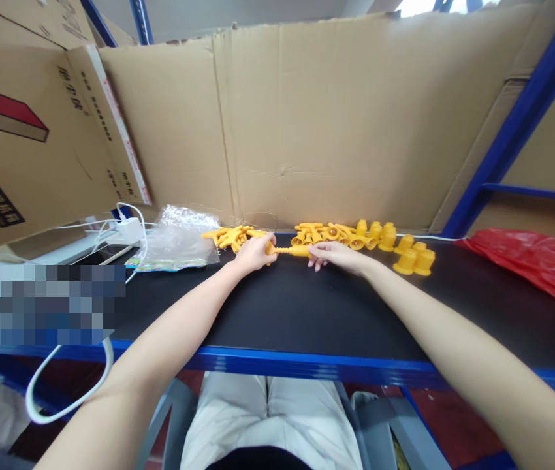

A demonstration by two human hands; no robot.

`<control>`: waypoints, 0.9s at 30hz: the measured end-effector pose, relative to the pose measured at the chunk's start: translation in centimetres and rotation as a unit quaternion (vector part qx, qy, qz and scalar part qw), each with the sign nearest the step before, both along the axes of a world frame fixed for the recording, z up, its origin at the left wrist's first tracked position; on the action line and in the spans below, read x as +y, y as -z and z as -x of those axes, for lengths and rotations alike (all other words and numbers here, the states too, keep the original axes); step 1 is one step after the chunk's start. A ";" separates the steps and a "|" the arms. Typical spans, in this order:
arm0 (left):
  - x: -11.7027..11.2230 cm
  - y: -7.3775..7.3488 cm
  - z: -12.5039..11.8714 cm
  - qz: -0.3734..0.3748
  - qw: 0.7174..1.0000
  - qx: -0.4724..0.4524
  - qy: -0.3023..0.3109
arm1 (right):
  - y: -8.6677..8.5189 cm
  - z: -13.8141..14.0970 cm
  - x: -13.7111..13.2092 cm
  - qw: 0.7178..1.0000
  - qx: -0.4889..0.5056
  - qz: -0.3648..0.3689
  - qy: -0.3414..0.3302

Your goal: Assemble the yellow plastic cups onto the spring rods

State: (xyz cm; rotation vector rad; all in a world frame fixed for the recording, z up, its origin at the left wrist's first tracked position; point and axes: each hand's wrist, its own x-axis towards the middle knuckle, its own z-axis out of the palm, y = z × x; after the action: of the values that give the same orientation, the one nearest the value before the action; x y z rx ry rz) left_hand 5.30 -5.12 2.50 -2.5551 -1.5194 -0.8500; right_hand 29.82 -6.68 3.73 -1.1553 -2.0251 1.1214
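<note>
My left hand (pixel 254 254) is closed around the left end of a yellow plastic part with a ribbed shaft (pixel 285 250). At the other end, my right hand (pixel 332 255) pinches the thicker portion of the same part between thumb and fingers. The part lies roughly level, just above the black table top. Just beyond my left hand is a pile of yellow branched pieces (pixel 231 237). Behind my right hand lie several yellow pieces with cone-shaped ends (pixel 331 232). My fingers hide both ends of the held part in places.
Yellow flanged cups (pixel 423 262) stand on the black table (pixel 307 313) to the right, near a red plastic bag (pixel 532 261). A clear plastic bag (pixel 174 238) and a white charger (pixel 130 230) with cables lie left. A cardboard wall (pixel 331 130) closes off the back.
</note>
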 end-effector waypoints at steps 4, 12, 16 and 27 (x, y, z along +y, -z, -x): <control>0.0 -0.1 -0.1 0.004 1.000 -0.001 -0.003 | -0.2 0.2 -0.1 1.000 -0.004 0.008 0.011; 0.0 0.0 -0.1 0.004 1.000 -0.005 0.005 | 0.8 -0.3 0.7 0.998 0.056 0.019 0.016; -0.1 -0.1 -0.1 0.012 1.000 -0.003 -0.004 | 0.7 -0.4 0.8 0.999 0.032 0.010 0.021; -0.1 -0.1 -0.2 0.009 1.000 0.002 0.000 | 0.5 0.0 0.3 0.999 0.031 0.010 0.034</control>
State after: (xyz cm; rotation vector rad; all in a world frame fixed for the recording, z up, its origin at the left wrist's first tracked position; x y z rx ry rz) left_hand 5.55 -5.22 2.63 -2.5684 -1.5331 -0.8350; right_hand 29.81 -6.36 3.27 -1.1766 -1.9172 1.1316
